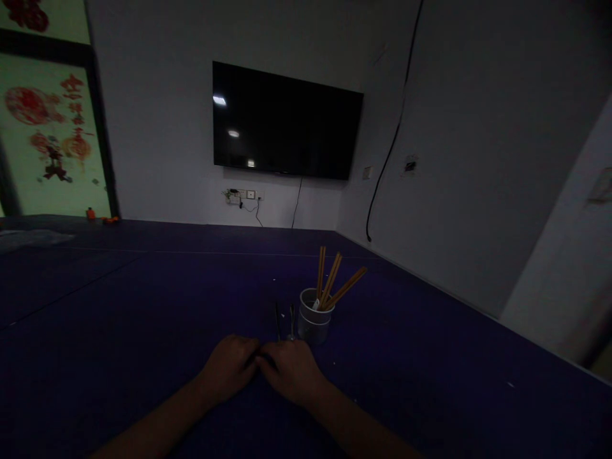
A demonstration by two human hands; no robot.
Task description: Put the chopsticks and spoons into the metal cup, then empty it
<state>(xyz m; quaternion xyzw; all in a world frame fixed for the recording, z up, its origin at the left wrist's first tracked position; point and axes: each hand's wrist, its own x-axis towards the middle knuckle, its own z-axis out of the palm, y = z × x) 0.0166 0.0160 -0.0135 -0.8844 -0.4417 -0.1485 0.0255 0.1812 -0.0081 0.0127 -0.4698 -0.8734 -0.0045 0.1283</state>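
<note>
My left hand [230,363] rests on the dark blue-purple tabletop [167,306] with its fingers curled under. Thumb to thumb beside it lies my right hand [294,370], also closed, back facing up. What either palm might contain is hidden. Just beyond the right knuckles are a thin dark stick-like piece [277,319] and a slim metal utensil, perhaps a spoon [292,317]. Their near ends are hidden behind that hand, and I cannot tell whether it touches them. Right behind it stands a metal cup [314,326] with several wooden chopsticks [331,284] leaning out.
Small white specks dot the surface. Clear plastic [33,238] and small orange objects [90,214] lie at the far left. A television [287,121] hangs on the wall above sockets [246,195]. A black cable [396,134] dangles along the right wall.
</note>
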